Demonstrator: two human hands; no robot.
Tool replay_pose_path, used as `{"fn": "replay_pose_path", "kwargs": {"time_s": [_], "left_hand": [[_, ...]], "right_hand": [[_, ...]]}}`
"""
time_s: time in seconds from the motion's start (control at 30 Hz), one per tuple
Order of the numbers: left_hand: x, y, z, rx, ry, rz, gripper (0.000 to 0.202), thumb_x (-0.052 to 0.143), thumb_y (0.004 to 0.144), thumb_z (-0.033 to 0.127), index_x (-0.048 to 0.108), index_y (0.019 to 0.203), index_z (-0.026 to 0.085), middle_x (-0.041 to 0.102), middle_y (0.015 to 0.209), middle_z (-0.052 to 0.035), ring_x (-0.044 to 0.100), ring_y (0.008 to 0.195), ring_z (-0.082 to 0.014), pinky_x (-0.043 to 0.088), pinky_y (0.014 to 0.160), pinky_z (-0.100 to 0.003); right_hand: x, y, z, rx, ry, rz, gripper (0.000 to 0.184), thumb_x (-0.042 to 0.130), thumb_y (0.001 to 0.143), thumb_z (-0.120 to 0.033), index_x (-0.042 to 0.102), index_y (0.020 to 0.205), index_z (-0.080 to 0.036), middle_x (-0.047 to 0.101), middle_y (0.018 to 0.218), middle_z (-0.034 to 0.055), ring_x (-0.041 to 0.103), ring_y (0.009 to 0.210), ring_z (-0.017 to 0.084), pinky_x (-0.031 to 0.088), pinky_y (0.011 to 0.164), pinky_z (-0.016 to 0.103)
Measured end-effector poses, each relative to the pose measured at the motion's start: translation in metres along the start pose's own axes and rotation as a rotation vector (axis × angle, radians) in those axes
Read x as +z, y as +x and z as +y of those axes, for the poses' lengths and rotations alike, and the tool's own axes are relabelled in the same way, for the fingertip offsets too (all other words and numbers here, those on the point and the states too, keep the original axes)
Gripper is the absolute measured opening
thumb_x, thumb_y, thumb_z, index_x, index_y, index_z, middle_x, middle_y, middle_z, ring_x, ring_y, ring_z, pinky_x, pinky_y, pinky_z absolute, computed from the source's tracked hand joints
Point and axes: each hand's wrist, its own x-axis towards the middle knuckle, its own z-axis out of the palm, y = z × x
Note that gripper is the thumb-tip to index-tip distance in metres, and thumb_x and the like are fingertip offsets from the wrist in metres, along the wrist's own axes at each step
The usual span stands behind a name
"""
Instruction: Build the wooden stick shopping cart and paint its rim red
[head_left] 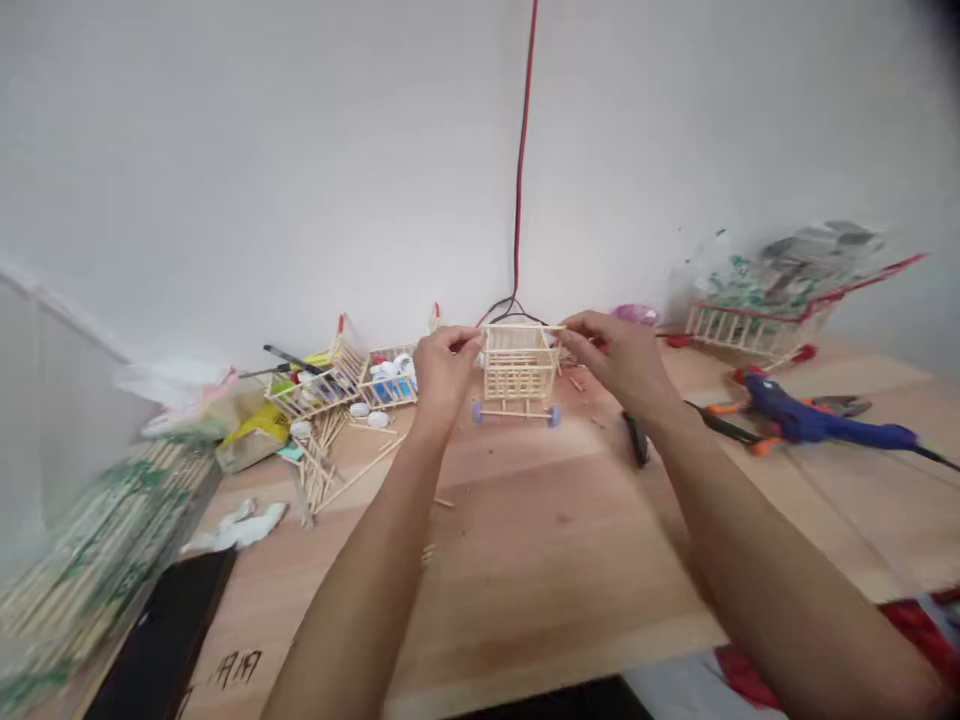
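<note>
Left hand [446,365] and right hand [619,358] are both just bare, same with the forearms [379,540], which kinda taper toward the wrists [436,420].

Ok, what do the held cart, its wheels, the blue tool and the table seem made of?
Cart: probably bare wood, matte; pale, thin sticks.
Wheels: perhaps plastic; bluish discs, too small to be sure.
Blue tool: likely plastic, from its even colour; blur hides the finish.
Table: wood or wood-look, faint sheen, with streaky grain.
</note>
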Motion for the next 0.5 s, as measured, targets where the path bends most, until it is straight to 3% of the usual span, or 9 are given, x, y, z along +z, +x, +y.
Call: {"fn": "replay_pose_path", "kwargs": {"time_s": [0.5], "left_hand": [[-0.0022,-0.0033,0.0002,-0.021,-0.034,-0.004,0.01,0.066,0.077,0.017,0.075,0.078,0.016,0.074,0.083,-0.0042,0.066,0.078,-0.0152,0.048,0.075,-0.026]], "right_hand": [[0.0012,-0.0019,0.0062,0.021,0.008,-0.029,0.02,0.058,0.087,-0.04,0.068,0.084,-0.023,0.072,0.083,0.0033,0.063,0.071,0.018,0.044,0.064,0.031]]}}
